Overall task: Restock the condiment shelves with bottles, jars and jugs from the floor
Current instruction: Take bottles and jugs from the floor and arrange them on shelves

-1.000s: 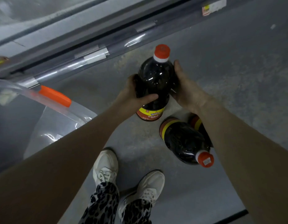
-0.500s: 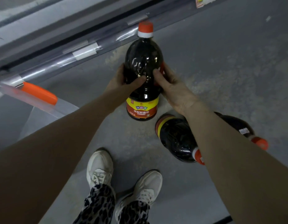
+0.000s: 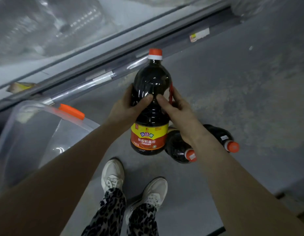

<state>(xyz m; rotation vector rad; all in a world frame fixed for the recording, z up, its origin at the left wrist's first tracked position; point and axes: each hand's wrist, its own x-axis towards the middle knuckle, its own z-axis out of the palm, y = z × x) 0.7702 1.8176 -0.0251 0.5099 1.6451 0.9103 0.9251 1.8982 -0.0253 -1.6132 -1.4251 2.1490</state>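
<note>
Dark sauce bottle (image 3: 152,82) is held between left hand (image 3: 124,108) and right hand (image 3: 180,113), fingers (image 3: 144,100) of both curled round its middle.

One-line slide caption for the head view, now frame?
Left hand and right hand grip an upright red-capped soy sauce bottle; two more bottles lie sideways on the floor.

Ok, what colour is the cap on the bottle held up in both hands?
Orange-red, with a white band below it, on the held bottle; cap shows clearly in the head view.

Light: dim, grey, flat.
Glare: bright streaks on the bottle (image 3: 152,86).
Blur: top left corner smeared.
Edges: wide-angle bending.
</note>
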